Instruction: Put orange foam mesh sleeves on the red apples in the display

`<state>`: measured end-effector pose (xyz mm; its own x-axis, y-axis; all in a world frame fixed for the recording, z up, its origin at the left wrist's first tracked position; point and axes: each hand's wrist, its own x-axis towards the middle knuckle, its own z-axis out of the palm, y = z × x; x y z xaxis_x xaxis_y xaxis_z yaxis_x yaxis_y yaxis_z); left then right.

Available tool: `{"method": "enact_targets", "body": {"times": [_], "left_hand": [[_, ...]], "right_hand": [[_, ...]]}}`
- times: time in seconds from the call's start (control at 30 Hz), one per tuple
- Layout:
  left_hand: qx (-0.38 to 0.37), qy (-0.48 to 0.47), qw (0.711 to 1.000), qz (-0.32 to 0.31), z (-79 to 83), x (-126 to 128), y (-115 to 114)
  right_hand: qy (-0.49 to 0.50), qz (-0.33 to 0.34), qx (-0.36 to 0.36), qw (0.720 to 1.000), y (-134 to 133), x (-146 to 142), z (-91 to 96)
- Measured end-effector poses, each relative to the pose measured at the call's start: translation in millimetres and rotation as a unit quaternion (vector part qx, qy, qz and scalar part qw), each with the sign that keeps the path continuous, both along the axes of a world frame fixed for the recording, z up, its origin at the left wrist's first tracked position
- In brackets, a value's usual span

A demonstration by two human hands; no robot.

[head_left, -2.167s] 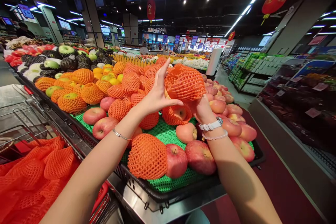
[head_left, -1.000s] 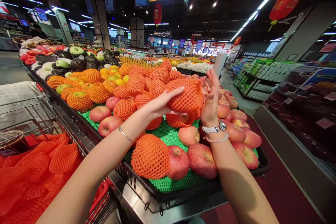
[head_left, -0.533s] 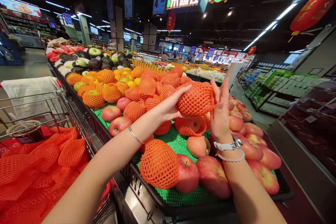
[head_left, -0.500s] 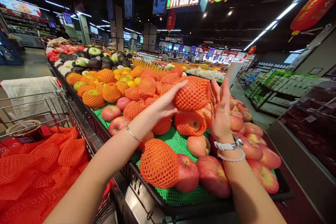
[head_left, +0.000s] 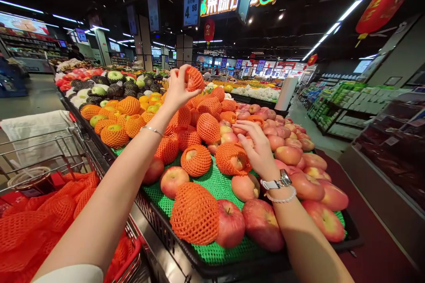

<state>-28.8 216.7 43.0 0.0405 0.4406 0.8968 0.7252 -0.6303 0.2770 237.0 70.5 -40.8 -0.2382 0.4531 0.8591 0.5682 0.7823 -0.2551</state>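
My left hand (head_left: 178, 90) is raised over the far part of the display, its fingers wrapped round an apple in an orange foam net (head_left: 195, 79). My right hand (head_left: 258, 146) hovers at the middle of the pile with fingers stretched out, holding nothing that I can see. Just beside it lies a netted apple (head_left: 232, 159) with its end showing. Closer to me a large netted apple (head_left: 195, 213) and a bare red apple (head_left: 230, 223) lie on the green mesh mat (head_left: 217, 185). More netted apples are heaped below my left hand.
A wire cart (head_left: 133, 247) full of loose orange foam nets (head_left: 43, 225) stands at the left. The display's black rim (head_left: 199, 263) runs along the front. Bare apples (head_left: 308, 183) fill the right side, and a white roll (head_left: 286, 93) stands behind them.
My left hand has moved up, left and away from me with the netted apple. My right hand has come down and slightly left, apart from that apple. The view has shifted a little.
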Motion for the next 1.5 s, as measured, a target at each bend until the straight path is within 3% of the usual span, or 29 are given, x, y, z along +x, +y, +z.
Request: {"method": "enact_targets", "body": {"times": [0.13,0.37,0.5,0.63,0.8,0.9,1.0,1.07,1.13,1.17,1.2,1.27,1.33,1.4,1.5], "left_hand": [[-0.093,0.073,0.988,0.103,21.4,24,16],[-0.286,0.138,0.93,0.183,-8.0,37,48],[-0.277,0.171,0.916,0.234,-11.9,35,57],[-0.283,0.159,0.932,0.162,-14.3,21,59],[-0.221,0.192,0.955,0.054,-24.5,-4,44],[-0.201,0.205,0.957,0.028,-21.1,-29,17],[-0.155,0.213,0.964,0.028,-24.9,-79,-26],[-0.124,0.186,0.972,0.065,-43.8,-126,-66],[-0.128,0.127,0.973,0.144,-79.0,-175,-112],[-0.169,0.076,0.958,0.22,-101.7,-197,-138],[-0.241,0.029,0.919,0.31,-126.6,-216,-163],[-0.319,0.016,0.873,0.368,-178.9,-243,-211],[-0.389,0.034,0.84,0.377,-227.1,-256,-247],[-0.442,0.062,0.815,0.371,-263.6,-257,-267],[-0.485,0.101,0.79,0.36,-290.0,-251,-267]], "right_hand": [[-0.054,-0.005,-0.021,0.998,0,-1,-2.2],[-0.141,-0.045,-0.054,0.988,0,-3,1.0],[-0.142,-0.033,-0.063,0.987,0,-3,-0.1],[-0.118,-0.016,-0.056,0.991,1,-1,-2.5],[-0.111,0.003,-0.049,0.993,5,2,-5.4],[-0.099,0.01,-0.045,0.994,7,6,-6.9],[-0.08,0.007,-0.044,0.996,7,9,-7.2],[-0.084,0.014,-0.047,0.995,7,10,-7.2],[-0.098,0.021,-0.045,0.994,8,9,-7.9],[-0.105,0.023,-0.042,0.993,8,8,-8.7],[-0.108,0.026,-0.04,0.993,9,7,-9.8],[-0.107,0.04,-0.038,0.993,11,5,-12.7],[-0.104,0.054,-0.038,0.992,14,3,-15.9],[-0.105,0.061,-0.039,0.992,16,3,-18.6],[-0.103,0.06,-0.04,0.992,16,3,-21.1]]}}
